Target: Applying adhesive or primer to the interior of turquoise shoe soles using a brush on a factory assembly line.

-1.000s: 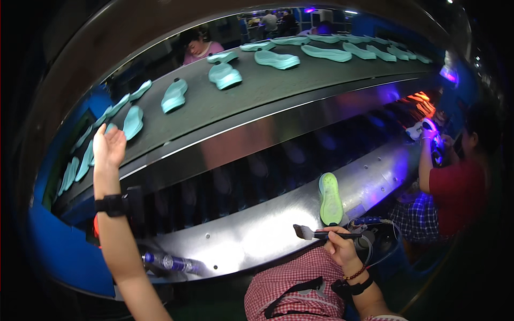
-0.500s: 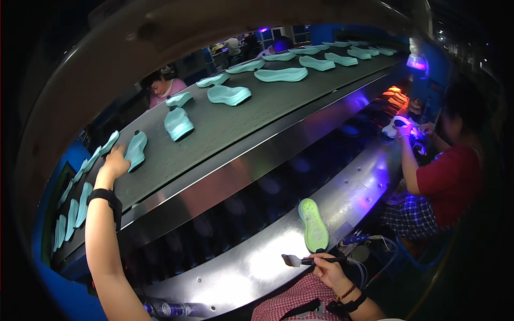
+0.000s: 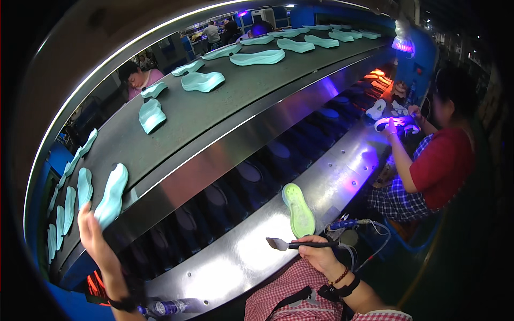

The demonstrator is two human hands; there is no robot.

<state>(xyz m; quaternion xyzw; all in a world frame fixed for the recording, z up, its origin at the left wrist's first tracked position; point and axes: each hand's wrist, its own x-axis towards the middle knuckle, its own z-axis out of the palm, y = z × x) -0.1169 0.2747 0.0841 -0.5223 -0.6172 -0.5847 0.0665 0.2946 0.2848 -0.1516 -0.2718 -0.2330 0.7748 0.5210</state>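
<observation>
My left hand is at the near left edge of the conveyor belt. Its fingers are at the lower end of a turquoise shoe sole and appear to grip it, though slightly blurred. That sole tilts over the belt's near edge. In my right hand is a flat brush with a black handle, its bristles pointing left above the metal ledge. A yellow-green shoe sole lies flat on this ledge, just beyond the brush.
More turquoise soles rest along the dark belt. Dark shoe shapes line the channel below. At right, a co-worker in a red top handles a shoe part under violet light. A plastic bottle lies at lower left.
My left hand has drawn back toward me from the belt, bringing a turquoise sole to its near edge. My right hand keeps hold of the brush. The view has shifted slightly.
</observation>
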